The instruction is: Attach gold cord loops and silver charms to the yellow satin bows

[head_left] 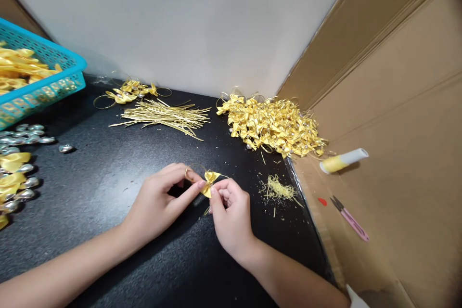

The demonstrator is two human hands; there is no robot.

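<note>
left hand (159,202): pinches yellow bow (212,175); right hand (234,214): pinches same bow

Glossy yellow bow (208,184), tilted, pinched between fingers (191,193).

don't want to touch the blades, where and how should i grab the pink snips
Probably by the pink handle, coming from the picture's lower right: the snips lie slantwise, with the dark blades pointing up-left, away from that end.
</note>
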